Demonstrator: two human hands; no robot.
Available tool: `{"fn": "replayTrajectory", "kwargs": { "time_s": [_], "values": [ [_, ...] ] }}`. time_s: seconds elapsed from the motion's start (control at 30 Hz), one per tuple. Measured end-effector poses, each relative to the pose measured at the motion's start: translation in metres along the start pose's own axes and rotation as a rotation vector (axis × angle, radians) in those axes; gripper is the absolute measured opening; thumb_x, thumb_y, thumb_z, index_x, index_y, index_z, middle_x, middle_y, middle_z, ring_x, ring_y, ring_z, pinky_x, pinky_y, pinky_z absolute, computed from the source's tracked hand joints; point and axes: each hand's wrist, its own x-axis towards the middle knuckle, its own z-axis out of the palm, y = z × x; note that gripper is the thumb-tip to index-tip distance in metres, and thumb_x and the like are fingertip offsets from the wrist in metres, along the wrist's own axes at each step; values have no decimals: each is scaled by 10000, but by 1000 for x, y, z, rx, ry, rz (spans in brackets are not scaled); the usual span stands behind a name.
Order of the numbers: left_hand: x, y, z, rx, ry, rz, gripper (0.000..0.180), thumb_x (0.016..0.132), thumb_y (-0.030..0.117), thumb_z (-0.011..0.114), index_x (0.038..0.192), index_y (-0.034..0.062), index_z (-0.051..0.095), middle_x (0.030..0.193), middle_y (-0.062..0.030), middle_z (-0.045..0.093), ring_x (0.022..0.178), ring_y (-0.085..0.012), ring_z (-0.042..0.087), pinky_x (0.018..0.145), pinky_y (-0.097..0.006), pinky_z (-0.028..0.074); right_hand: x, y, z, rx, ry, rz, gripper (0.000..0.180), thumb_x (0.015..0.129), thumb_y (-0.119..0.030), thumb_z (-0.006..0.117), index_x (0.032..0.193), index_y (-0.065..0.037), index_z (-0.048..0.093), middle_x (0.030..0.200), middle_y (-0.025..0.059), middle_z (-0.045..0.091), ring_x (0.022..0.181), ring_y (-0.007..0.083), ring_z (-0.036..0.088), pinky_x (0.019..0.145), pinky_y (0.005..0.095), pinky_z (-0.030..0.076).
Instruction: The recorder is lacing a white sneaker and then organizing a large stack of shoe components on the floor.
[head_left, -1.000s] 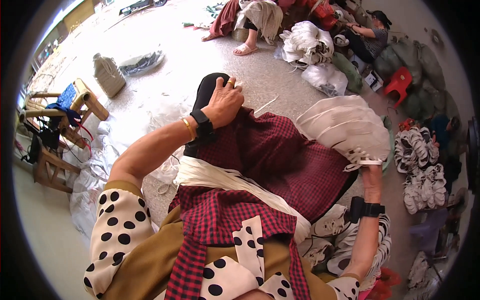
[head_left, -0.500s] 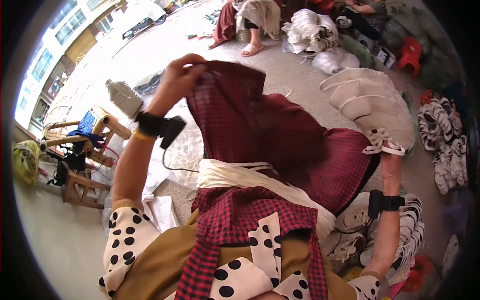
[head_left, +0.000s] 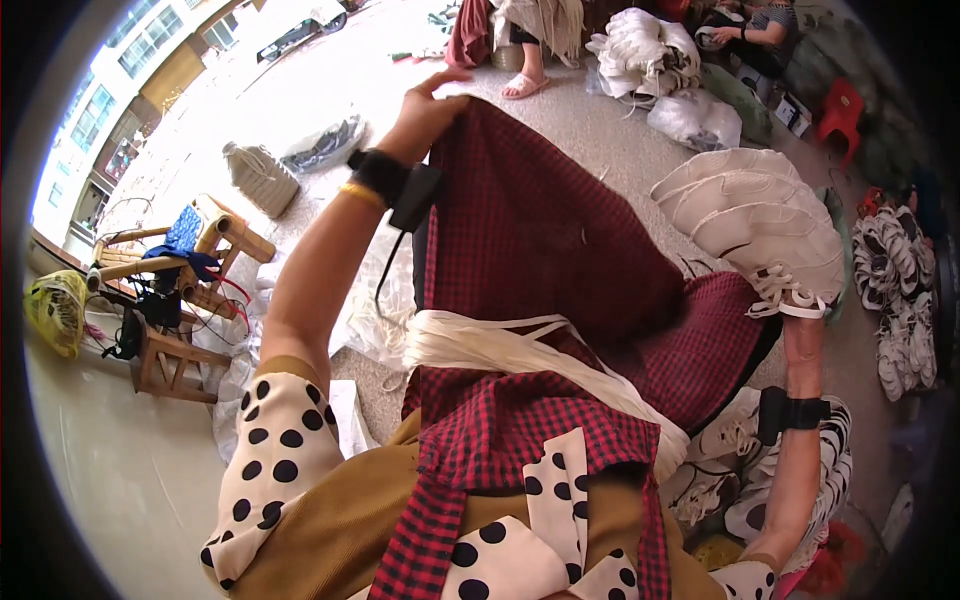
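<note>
My left hand (head_left: 425,118) pinches the upper corner of a red-and-black checked apron (head_left: 550,220), holding the cloth raised in front of me. Across the apron at my lap lies a bundle of flat cream laces (head_left: 490,345). Off to the right, my right hand (head_left: 803,328) grips a fanned stack of white shoe uppers (head_left: 750,215) by its near, laced end. Most of its fingers are hidden by the stack. Each wrist wears a black strapped device.
White laced shoes (head_left: 810,470) pile beside my right forearm, with more shoes (head_left: 895,300) at far right. A red stool (head_left: 840,120), a white bundle (head_left: 645,55) and two seated people are at the back. A bamboo chair (head_left: 190,250) and wooden stool (head_left: 175,360) stand left.
My left hand has moved right and slightly up, drawing the apron cloth into a taut, pointed sheet. My right hand still holds the shoe uppers; the whole view has shifted slightly.
</note>
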Motion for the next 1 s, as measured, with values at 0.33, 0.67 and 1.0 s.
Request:
{"fn": "replayTrajectory", "kwargs": {
  "time_s": [0.33,0.67,1.0],
  "values": [
    [-51,-20,83,1242,-5,446,538,799,259,694,1299,131,544,1300,-201,522,1134,-314,552,953,-399,439,0,3,-18,-99,-39,-6,456,887,-128,653,1287,-17,468,1250,96,544,1106,218,570,1011,365,452],
    [-81,68,-29,180,-438,-358,318,869,96,625,1169,-8,603,1017,-137,679,891,-211,666,823,-300,529,-31,-24,37,54,-29,42,460,870,-283,700,1216,-29,534,1142,56,615,1020,174,609,929,345,490],
    [-156,-110,-167,535,-820,-842,145,753,32,686,889,-18,688,744,-91,692,661,-137,656,581,-288,548,-24,-73,43,-165,415,-57,522,825,-135,682,1305,-106,481,1229,29,561,1133,187,539,978,407,429]
  ]
}}
